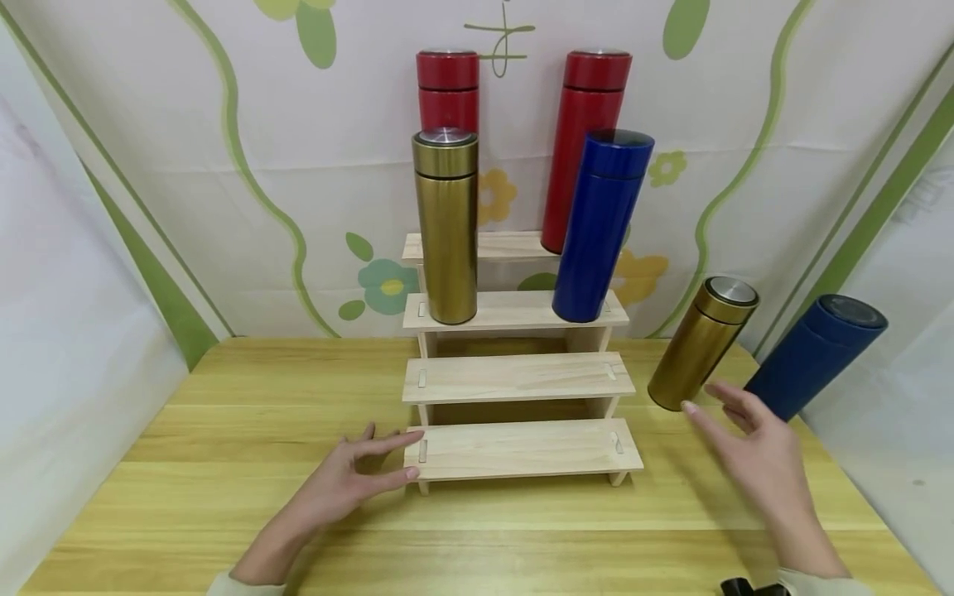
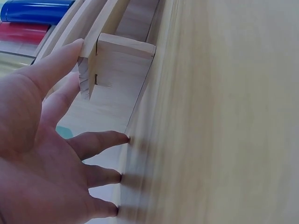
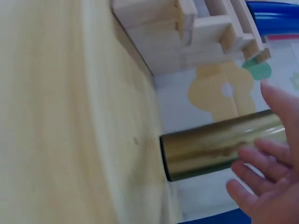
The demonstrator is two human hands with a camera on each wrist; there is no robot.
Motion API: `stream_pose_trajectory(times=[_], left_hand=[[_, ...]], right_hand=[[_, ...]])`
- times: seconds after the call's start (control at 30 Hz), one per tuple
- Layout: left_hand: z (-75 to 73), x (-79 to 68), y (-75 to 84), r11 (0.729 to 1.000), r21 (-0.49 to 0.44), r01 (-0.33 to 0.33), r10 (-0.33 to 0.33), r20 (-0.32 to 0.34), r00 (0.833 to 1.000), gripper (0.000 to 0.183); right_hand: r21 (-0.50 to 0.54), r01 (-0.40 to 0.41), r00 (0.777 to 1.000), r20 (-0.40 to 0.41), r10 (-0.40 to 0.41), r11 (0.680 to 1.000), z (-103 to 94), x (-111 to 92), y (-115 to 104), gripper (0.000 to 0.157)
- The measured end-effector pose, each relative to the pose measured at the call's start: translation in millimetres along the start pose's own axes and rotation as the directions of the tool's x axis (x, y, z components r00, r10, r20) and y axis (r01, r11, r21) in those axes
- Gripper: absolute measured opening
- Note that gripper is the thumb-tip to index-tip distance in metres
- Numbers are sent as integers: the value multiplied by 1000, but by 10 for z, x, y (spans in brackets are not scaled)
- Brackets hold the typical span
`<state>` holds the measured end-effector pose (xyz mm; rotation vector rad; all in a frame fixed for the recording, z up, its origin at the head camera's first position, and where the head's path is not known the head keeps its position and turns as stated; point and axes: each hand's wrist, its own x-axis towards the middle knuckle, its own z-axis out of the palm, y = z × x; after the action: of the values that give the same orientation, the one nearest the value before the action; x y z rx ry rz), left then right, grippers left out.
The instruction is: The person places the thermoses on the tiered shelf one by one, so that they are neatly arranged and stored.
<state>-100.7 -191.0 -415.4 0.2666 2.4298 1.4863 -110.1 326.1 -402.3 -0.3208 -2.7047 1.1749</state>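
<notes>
A stepped wooden display rack point(image 1: 522, 451) stands mid-table. My left hand point(image 1: 346, 480) is at the left end of its lowest step, thumb and index finger spread at the board's end. In the left wrist view, the other fingertips point(image 2: 122, 138) reach down to the table. My right hand point(image 1: 763, 455) is spread beside a gold thermos bottle point(image 1: 701, 348) standing right of the rack. In the right wrist view, its fingers point(image 3: 261, 168) overlap the gold bottle point(image 3: 201, 149); contact is unclear. A dark blue bottle point(image 1: 812, 360) stands just behind the right hand.
Higher on the rack stand another gold bottle point(image 1: 450, 248), a bright blue bottle point(image 1: 599, 232) and two red bottles, one at left point(image 1: 447, 91) and one at right point(image 1: 581, 149). A patterned cloth point(image 1: 298, 124) hangs behind. A small black object point(image 1: 753, 588) lies at the near edge.
</notes>
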Motion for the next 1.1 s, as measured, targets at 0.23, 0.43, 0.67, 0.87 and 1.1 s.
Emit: stream_pose_trajectory(times=[0.23, 0.43, 0.67, 0.87, 1.1], left_hand=[[-15, -8, -13, 1000, 8, 11, -11, -16, 1000, 47], [-19, 1, -12, 1000, 2, 2, -2, -17, 1000, 47], [-10, -13, -25, 1000, -12, 25, -25, -11, 1000, 47], [-18, -11, -32, 1000, -5, 8, -8, -9, 1000, 48], [-11, -4, 1, 999, 19, -28, 28, -8, 1000, 46]], right_hand=[[46, -34, 997, -63, 37, 998, -5, 168, -21, 106], [87, -34, 998, -57, 39, 996, 83, 323, -7, 112], [144, -69, 996, -51, 77, 987, 187, 492, 47, 112], [175, -127, 990, -36, 135, 976, 251, 580, 65, 114], [171, -202, 975, -57, 215, 964, 291, 613, 128, 111]])
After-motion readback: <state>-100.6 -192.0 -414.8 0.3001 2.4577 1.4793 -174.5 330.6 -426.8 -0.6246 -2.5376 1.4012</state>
